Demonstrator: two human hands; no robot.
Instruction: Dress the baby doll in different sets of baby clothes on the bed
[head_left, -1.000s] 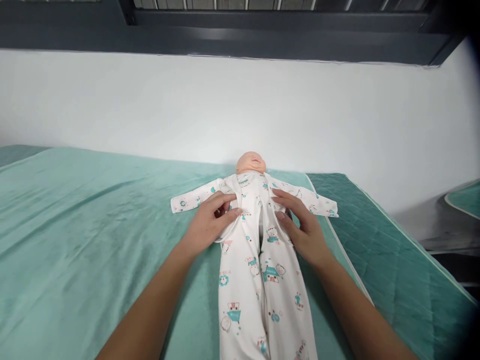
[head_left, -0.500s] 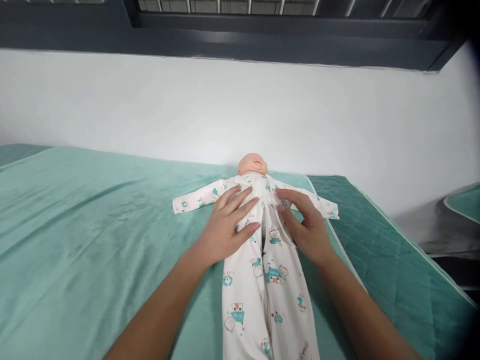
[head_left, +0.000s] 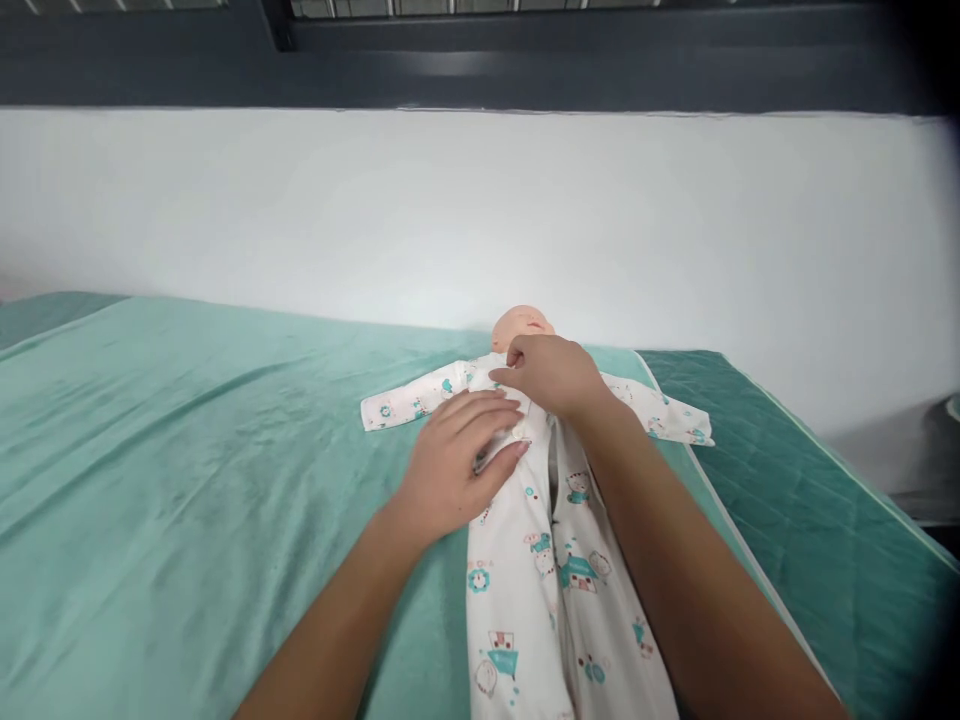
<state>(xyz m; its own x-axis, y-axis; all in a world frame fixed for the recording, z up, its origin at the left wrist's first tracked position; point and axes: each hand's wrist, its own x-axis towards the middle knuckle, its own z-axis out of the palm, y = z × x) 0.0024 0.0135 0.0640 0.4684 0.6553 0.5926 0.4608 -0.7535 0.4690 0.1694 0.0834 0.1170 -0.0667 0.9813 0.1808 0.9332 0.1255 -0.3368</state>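
A baby doll (head_left: 523, 326) lies on its back on a green mat (head_left: 187, 440), head toward the wall. It wears a white sleepsuit (head_left: 547, 560) printed with teal animals, sleeves spread out to both sides. My left hand (head_left: 457, 460) rests on the suit's left chest flap, fingers bent and pressing the cloth. My right hand (head_left: 551, 375) is up at the collar just below the doll's chin, fingers curled and pinching the fabric edge there. The suit's front is parted down the middle below my hands.
A white wall (head_left: 480, 210) runs behind the mat, with a dark window frame (head_left: 480, 60) above it. A darker quilted green pad (head_left: 787, 500) lies to the right, its edge falling away at the far right.
My right hand has moved from the doll's right side up to the collar and closed on the fabric. My left hand slid slightly toward the middle of the chest. The view shifted a little left.
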